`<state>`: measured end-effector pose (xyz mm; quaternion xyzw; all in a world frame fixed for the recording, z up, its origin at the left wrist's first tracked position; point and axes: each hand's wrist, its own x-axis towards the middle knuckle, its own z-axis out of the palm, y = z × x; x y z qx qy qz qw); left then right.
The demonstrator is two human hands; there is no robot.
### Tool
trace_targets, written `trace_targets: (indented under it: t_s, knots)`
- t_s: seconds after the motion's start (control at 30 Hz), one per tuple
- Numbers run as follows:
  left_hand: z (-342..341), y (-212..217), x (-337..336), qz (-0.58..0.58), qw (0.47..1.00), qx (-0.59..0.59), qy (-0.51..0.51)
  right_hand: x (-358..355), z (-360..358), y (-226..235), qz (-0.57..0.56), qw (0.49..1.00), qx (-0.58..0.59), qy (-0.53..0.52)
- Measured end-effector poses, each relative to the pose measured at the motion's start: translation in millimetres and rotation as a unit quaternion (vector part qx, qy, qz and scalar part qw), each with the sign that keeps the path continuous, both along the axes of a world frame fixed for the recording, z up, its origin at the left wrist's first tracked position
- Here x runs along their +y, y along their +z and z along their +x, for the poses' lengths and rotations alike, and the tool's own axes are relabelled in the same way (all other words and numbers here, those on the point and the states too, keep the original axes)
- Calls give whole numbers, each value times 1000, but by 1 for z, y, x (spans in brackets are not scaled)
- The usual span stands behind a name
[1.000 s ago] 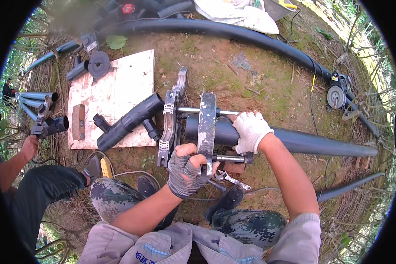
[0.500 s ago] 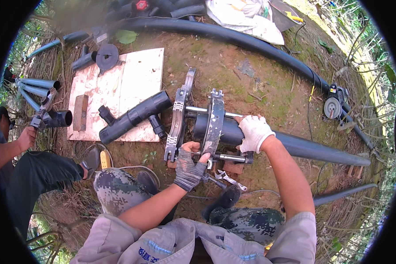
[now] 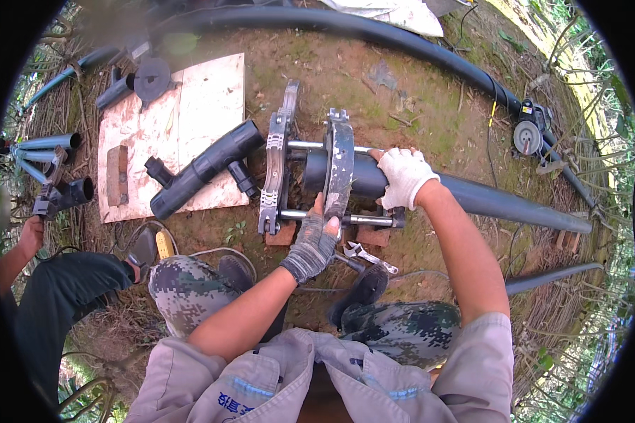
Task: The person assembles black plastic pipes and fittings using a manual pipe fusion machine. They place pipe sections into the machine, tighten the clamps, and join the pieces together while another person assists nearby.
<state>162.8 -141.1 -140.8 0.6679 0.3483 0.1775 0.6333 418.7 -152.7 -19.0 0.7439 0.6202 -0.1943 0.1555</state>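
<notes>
A pipe-clamping frame of two metal ring clamps joined by steel rods stands before me. Through its right ring clamp (image 3: 340,166) runs a long black pipe (image 3: 501,204), its end in the gap before the left ring clamp (image 3: 274,173). My left hand (image 3: 312,245), in a grey fingerless glove, closes on the near end of the right clamp, index finger and thumb to either side. My right hand (image 3: 406,180), in a white glove, is wrapped over the pipe right of that clamp; its underside is hidden. An adjustable wrench (image 3: 370,258) lies near my right shoe.
A black pipe fitting with side branches (image 3: 208,169) lies across a pale board (image 3: 208,92) with a brick (image 3: 117,175). An angle grinder (image 3: 530,130) sits at right, beside a long curved pipe (image 3: 402,44). At left, a co-worker's hand (image 3: 29,236) holds a tool by several pipes.
The view has shifted, moving the scene up and slightly left. My left index finger now points up along the clamp. My right hand stays on the pipe.
</notes>
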Motion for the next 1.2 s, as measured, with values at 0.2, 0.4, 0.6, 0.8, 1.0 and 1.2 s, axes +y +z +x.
trace_targets:
  t_s: [0.2,0.4,0.6,0.8,1.0,1.2]
  knots:
    - [-2,-7,8,69,997,42,-8,-2,-15,6,54,998,-6,-13]
    - [10,42,15,72,988,130,-47,-2,-16,-2,44,999,-2,10]
    - [14,22,2,175,975,139,8,9,-22,5,31,999,-9,21]
    - [12,27,6,90,986,138,-10,3,-17,-2,51,998,-8,34]
    - [10,46,5,68,979,194,-14,4,-19,0,42,999,-1,26]
    - [5,19,8,61,991,109,46,14,-24,5,31,999,4,32]
